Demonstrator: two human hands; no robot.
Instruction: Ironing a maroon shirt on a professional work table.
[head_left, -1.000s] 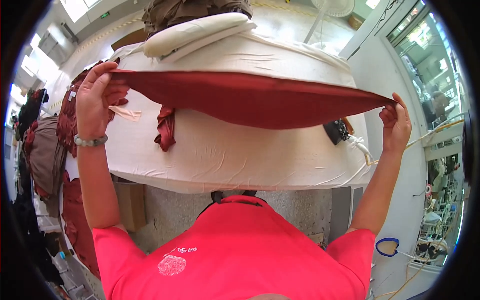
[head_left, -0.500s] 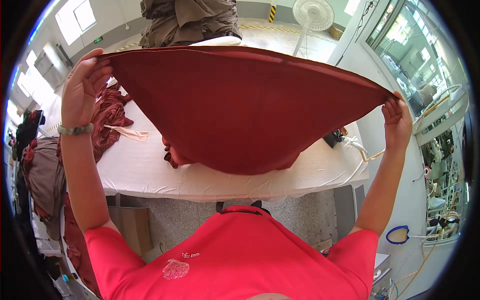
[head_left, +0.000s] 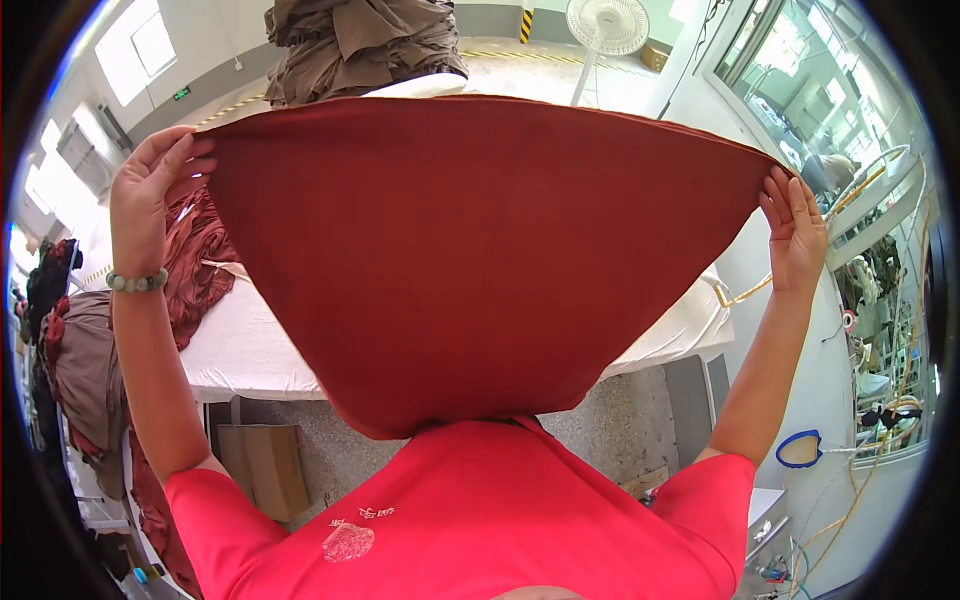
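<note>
A wide piece of dark red fabric (head_left: pixel 480 250) is stretched between my two raised hands. Its upper edge runs nearly straight across, and its lower part hangs down in front of my shirt. My left hand (head_left: pixel 160 180), with a beaded bracelet (head_left: pixel 137 282) at the wrist, pinches the upper left corner between thumb and fingers. At the upper right corner, my right hand (head_left: pixel 793 225) grips the fabric edge the same way. Behind the cloth lies a white-covered table (head_left: pixel 245 345), mostly hidden by it.
Crumpled dark red cloth (head_left: pixel 200 265) lies on the table's left. A brown fabric pile (head_left: pixel 365 45) stands beyond the table, with a white fan (head_left: pixel 607 25) to its right. Below the table is a cardboard box (head_left: pixel 265 465). A window (head_left: pixel 810 90) is on the right wall.
The fabric has swung toward me; its lower edge now reaches my shirt and covers more of the table. My left hand has dropped slightly, and both hands still hold the corners.
</note>
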